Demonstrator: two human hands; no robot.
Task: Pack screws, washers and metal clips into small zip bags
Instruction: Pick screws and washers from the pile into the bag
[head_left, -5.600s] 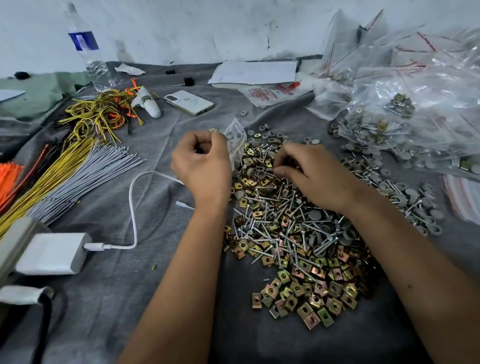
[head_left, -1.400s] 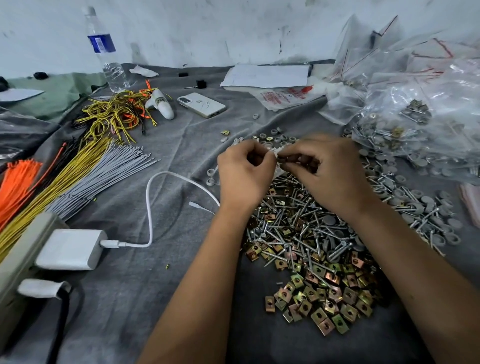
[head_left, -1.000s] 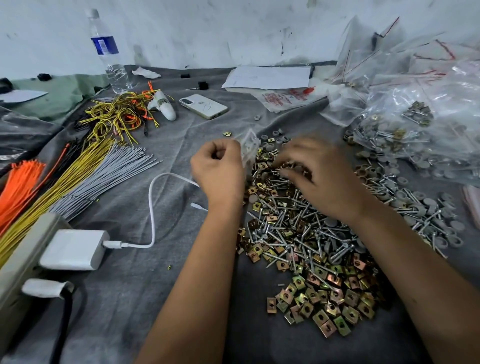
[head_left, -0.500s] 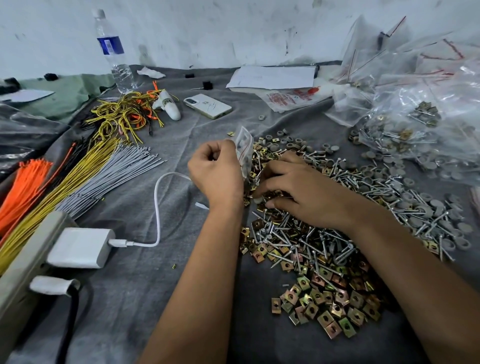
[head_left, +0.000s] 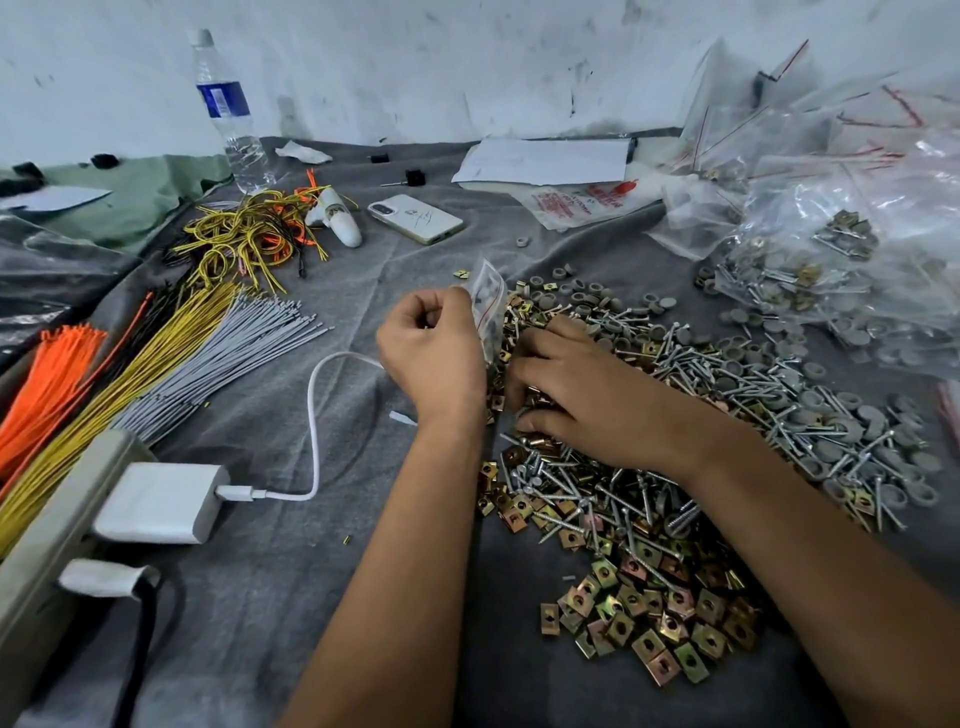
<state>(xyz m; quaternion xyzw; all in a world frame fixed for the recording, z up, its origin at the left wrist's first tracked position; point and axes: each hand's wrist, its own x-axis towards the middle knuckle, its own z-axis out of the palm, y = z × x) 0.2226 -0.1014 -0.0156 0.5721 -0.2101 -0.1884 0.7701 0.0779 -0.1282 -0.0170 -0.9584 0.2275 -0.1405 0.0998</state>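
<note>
Two hands in view: my left hand (head_left: 434, 358) pinches a small zip bag (head_left: 488, 304) upright at frame centre, just left of the heap; my right hand (head_left: 582, 395) lies curled on the screws (head_left: 613, 483), fingertips buried, so I cannot tell what it grips. Bag film looks thin, limp and slippery; I judge the rim the best hold. Screws are hard and pointed, metal clips (head_left: 654, 623) flat with sharp edges, washers (head_left: 841, 410) light. Bag contents are unreadable.
</note>
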